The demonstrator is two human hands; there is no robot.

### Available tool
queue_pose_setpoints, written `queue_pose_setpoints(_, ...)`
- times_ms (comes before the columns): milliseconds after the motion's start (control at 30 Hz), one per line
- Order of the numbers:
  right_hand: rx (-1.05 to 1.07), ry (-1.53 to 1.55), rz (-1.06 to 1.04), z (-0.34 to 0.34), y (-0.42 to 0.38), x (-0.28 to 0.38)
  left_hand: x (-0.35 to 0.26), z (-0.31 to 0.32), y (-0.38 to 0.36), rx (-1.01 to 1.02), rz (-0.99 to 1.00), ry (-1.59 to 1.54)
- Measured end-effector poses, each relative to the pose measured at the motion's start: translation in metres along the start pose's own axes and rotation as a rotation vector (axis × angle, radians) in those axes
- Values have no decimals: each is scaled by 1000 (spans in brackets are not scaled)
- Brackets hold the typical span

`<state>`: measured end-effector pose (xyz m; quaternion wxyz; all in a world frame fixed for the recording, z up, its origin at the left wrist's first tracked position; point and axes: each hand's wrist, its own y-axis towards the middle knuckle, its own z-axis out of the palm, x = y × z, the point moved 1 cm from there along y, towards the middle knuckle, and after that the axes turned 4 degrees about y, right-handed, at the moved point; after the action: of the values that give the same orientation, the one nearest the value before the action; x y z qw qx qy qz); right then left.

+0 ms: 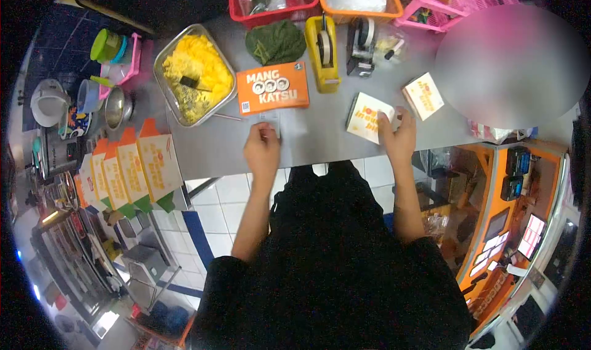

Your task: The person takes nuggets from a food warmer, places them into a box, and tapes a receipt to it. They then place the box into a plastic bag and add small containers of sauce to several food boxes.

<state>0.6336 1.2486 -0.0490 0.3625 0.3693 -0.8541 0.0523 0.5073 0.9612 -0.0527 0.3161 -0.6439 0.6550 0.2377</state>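
Note:
My left hand point(261, 147) is over the steel table with its fingers curled into a pinch. Close to its fingertips is a thin piece of clear plastic point(269, 119); whether they grip it is hard to see. My right hand point(399, 135) has its thumb and fingers on the right edge of a stack of white square paper pouches point(364, 117) with orange lettering. A smaller white and orange printed stack point(423, 96) lies just right of that hand. Beyond my left hand lies an orange "Mang Katsu" card box point(273, 88).
A metal tray point(231, 101) of yellow shreds with a black-handled utensil is at left. Behind stand a yellow tape dispenser point(323, 55), a black one point(360, 45), a green cloth point(275, 42), and red point(274, 18) and orange point(363, 13) baskets. Printed cartons point(132, 168) cover the left end.

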Motion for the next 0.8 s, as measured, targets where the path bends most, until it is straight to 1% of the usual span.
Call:
queue_pose_setpoints(67,27,19,53,9,5,-22,12,28,7,-64,26,-2)
queue_pose_setpoints(100,214,79,235,12,9,-29,16,37,11,-171,0,196)
queue_pose_setpoints(133,208,98,229,17,9,-37,19,44,14,-280,-31,394)
queue_pose_setpoints(167,238,205,204,24,8,-45,23,49,18,-232,-107,461)
queue_pose_setpoints(200,269,310,176,30,6,-53,28,51,26,-248,-101,468)
queue_pose_setpoints(233,206,339,158,29,3,-47,33,52,38,-180,-174,335)
queue_pose_setpoints(267,208,353,156,28,2,-45,42,52,48,-108,-246,202)
queue_pose_setpoints(300,225,357,186,27,1,-46,59,54,58,-117,-244,209)
queue_pose_setpoints(333,240,358,213,25,1,-46,80,58,69,-34,-277,91)
queue_pose_setpoints(367,240,365,211,26,-1,-47,76,56,71,52,-309,-27)
queue_pose_setpoints(400,192,344,176,29,-4,-46,72,53,69,49,-307,-25)
queue_pose_setpoints(433,143,322,140,31,-6,-44,41,36,58,21,-277,-40)
queue_pose_setpoints(467,144,327,136,29,-9,-38,25,26,47,-9,-249,-56)
queue_pose_setpoints(500,228,478,169,28,-10,-29,28,26,39,-15,-246,-56)
queue_pose_setpoints(533,305,623,206,27,-11,-24,34,29,30,-140,-151,-42)
queue_pose_setpoints(567,370,683,207,37,-13,-28,29,33,20,-252,-54,-34)
queue_pose_setpoints(600,351,670,217,38,-18,-37,23,40,9,-230,-46,-43)
queue_pose_setpoints(667,386,713,219,41,-22,-28,-7,34,-9,-178,18,167)
queue_pose_setpoints(700,393,715,214,43,-21,-26,0,35,-7,-185,13,168)
queue_pose_setpoints(767,386,753,254,42,-22,-32,22,46,-2,-469,19,402)
queue_pose_setpoints(800,384,772,272,42,-21,-36,34,50,5,-472,14,402)
